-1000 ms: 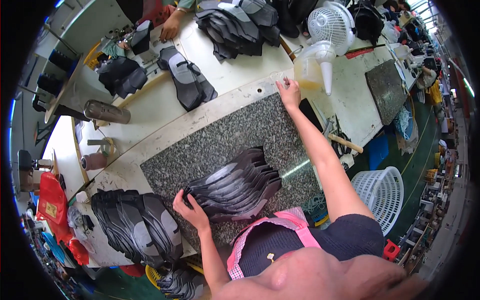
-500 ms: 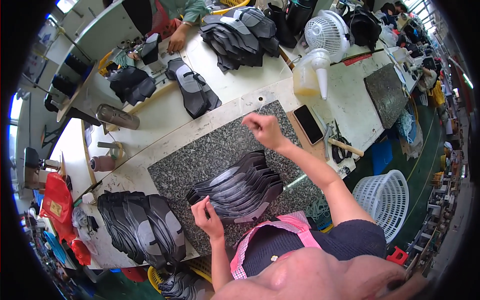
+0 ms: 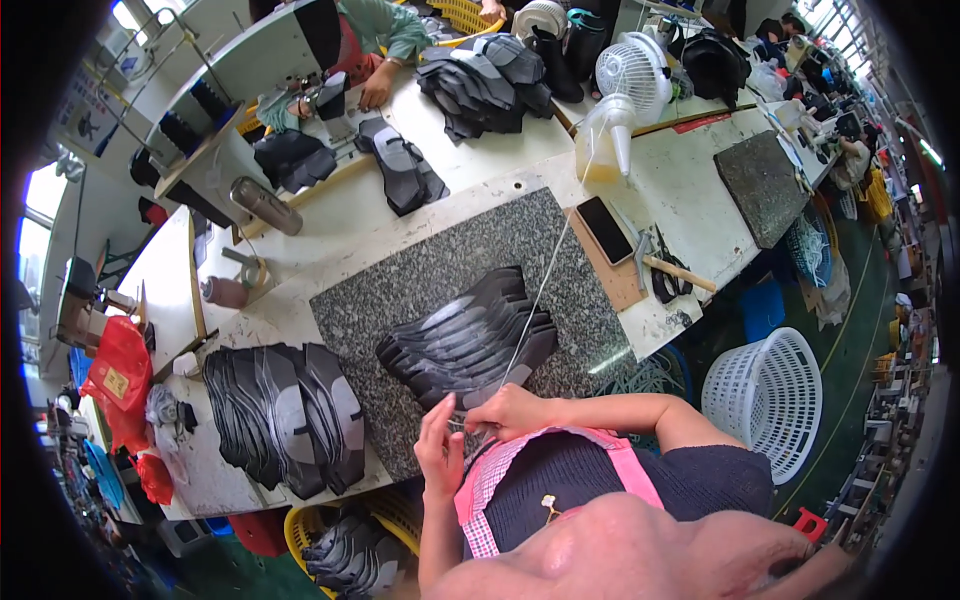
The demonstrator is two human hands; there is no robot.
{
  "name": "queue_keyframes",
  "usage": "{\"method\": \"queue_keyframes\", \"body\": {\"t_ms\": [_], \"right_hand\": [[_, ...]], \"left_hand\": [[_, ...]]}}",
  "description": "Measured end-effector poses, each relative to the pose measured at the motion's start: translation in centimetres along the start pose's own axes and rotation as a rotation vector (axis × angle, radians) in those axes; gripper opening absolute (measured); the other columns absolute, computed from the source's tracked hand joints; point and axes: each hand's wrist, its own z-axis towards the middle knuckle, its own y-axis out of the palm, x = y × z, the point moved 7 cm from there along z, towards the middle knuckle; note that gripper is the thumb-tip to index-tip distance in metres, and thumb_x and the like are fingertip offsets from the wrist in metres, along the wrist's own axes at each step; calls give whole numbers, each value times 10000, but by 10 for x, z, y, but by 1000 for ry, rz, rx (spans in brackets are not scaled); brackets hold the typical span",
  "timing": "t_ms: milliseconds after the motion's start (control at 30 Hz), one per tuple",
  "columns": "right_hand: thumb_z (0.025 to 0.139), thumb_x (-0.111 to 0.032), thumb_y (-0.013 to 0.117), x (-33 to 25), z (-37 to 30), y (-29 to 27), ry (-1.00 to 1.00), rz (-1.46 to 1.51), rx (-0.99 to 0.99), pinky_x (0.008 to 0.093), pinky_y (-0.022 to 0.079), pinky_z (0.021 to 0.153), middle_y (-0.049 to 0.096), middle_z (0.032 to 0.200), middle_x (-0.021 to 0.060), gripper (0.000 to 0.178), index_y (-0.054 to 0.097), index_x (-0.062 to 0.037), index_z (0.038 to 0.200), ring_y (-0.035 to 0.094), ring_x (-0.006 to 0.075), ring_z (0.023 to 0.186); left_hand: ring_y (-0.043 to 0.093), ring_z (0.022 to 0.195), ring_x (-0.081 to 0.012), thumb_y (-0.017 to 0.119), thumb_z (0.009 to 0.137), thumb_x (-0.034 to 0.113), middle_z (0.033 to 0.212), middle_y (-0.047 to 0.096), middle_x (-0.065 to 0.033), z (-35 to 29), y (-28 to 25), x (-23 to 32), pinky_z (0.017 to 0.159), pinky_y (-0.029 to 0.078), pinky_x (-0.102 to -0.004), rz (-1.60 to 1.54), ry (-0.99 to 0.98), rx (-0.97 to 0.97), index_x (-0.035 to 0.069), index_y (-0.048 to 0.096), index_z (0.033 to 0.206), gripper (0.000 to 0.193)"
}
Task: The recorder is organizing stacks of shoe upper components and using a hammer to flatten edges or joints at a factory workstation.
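A white string [image 3: 545, 277] slants from my hands at the stack's near edge up across the granite slab [image 3: 400, 275] toward the spray bottle. My right hand [image 3: 510, 411] is closed on this string, knuckles up, close against my apron. Just left of it, my left hand [image 3: 438, 458] has its fingers raised close together, with a bit of string between its fingertips and the right hand. Beyond both hands lies a fanned stack of dark grey shoe-upper pieces [image 3: 465, 335], some with lighter grey patches. Whether the string passes under the stack is hidden.
Another stack of grey pieces [image 3: 285, 415] lies left of the slab. A phone [image 3: 606, 230], a hammer [image 3: 680, 272] and scissors [image 3: 664, 285] are at its right, with a spray bottle [image 3: 600, 140] and fan [image 3: 634, 75] behind. A white basket [image 3: 763, 400] stands lower right. Across the table, a co-worker's hand [image 3: 378, 88] shows.
My right hand has come down from above the far side of the stack to beside my left hand, drawing the string with it. My view has shifted slightly.
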Motion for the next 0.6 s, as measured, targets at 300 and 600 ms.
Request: {"method": "queue_keyframes", "body": {"t_ms": [300,600], "right_hand": [[701,-7,660,-11,-49,-40,221,-13,57,353,526,595,692,799,110,257,695,-77,946,690,251,686],[898,-129,706,48,-88,-37,596,70,398,248,287,449,525,559,-23,114,728,-28,948,376,22,511]], "left_hand": [[573,749,-279,678,771,-9,778,578,-111,6,30,-2,660,465,-360,-27,111,-191,18,683,873,105],[541,640,-126,731,849,101,730,582,-44,-4,26,-84,590,433,-283,2,-304,-3,6,703,868,101]]}}
